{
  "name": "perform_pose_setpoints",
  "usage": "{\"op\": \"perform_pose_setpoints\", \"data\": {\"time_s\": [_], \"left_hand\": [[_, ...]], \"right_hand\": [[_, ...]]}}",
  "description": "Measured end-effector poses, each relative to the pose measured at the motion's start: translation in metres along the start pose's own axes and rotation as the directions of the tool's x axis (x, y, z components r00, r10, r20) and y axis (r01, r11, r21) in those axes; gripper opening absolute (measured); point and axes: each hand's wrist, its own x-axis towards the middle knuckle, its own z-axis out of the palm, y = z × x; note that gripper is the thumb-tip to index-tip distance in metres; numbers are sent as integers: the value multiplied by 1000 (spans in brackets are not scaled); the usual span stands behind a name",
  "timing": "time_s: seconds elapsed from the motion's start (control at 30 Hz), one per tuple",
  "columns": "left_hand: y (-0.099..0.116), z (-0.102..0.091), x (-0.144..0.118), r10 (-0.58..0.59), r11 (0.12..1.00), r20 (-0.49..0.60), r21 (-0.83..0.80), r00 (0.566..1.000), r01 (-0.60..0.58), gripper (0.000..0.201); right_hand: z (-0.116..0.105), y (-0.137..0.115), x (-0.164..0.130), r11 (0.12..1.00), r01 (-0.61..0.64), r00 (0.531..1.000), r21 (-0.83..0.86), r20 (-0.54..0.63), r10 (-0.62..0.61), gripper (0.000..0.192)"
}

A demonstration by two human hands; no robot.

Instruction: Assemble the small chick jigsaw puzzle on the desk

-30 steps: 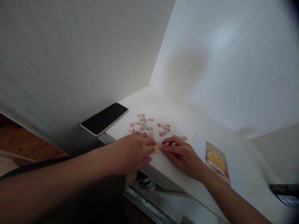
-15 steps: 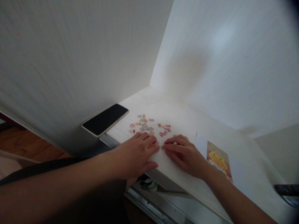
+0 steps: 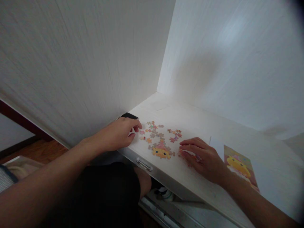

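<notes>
A partly joined jigsaw puzzle [image 3: 161,152] with a yellow duck-like face lies near the table's front edge, between my hands. Left of it, my left hand [image 3: 118,133] hovers at the loose puzzle pieces [image 3: 154,129], thumb apart from its bent fingers, nothing visible between them. It hides most of a dark phone [image 3: 129,116]. My right hand [image 3: 201,158] rests over other pieces on the right side, fingers loosely spread and the palm low. Some pieces show under its fingers. A smaller cluster of pieces [image 3: 175,135] lies behind the joined part.
A white sheet with a printed reference picture [image 3: 239,164] of the yellow character lies to the right, partly under my right forearm. White panels [image 3: 118,63] rise at the left and back. A drawer handle [image 3: 144,164] sits on the table's front.
My left hand has moved left, off the joined puzzle and across the phone, uncovering the yellow face. My right hand has shifted right, away from the joined part. The view has turned slightly.
</notes>
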Motion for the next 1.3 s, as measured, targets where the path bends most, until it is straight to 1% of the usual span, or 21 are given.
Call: {"op": "perform_pose_setpoints", "data": {"time_s": [0.07,0.2,0.3,0.4,0.57,0.83,0.93,1.03,1.1,1.2,1.3], "left_hand": [[1,1,-3,-9,1000,8,7,1000,9,31],[13,8,-1,27,1000,15,-12,1000,-27,28],[17,15,2,54,998,19,-27,998,-53,27],[16,17,4,51,997,33,-56,998,-49,26],[14,15,3,35,989,50,-144,998,-27,29],[12,18,4,71,963,59,-264,996,-53,35],[11,20,4,88,962,75,-267,993,-65,34],[12,20,4,107,973,85,-212,991,-87,31],[14,20,4,129,979,79,-169,989,-114,27],[14,21,4,155,978,94,-152,983,-139,24],[14,22,4,142,979,114,-161,983,-122,23]], "right_hand": [[0,0,0,1000,-7,1000,3,-17,7,16],[0,-1,0,999,-18,1000,32,-21,19,16],[-1,-1,0,999,-23,999,45,-20,24,17],[-1,0,-2,999,-27,1000,33,-9,28,17],[0,0,-2,999,-28,1000,44,-8,29,16],[-1,-1,-2,998,-27,1000,55,-12,28,16],[-1,0,-3,998,-27,1000,49,-9,28,16],[-2,2,-3,999,-40,999,29,-9,41,15],[-4,5,-2,997,-78,997,11,11,78,17],[-9,10,-1,991,-136,985,-9,107,136,27],[-12,13,-1,993,-118,973,-10,200,117,33]]}}
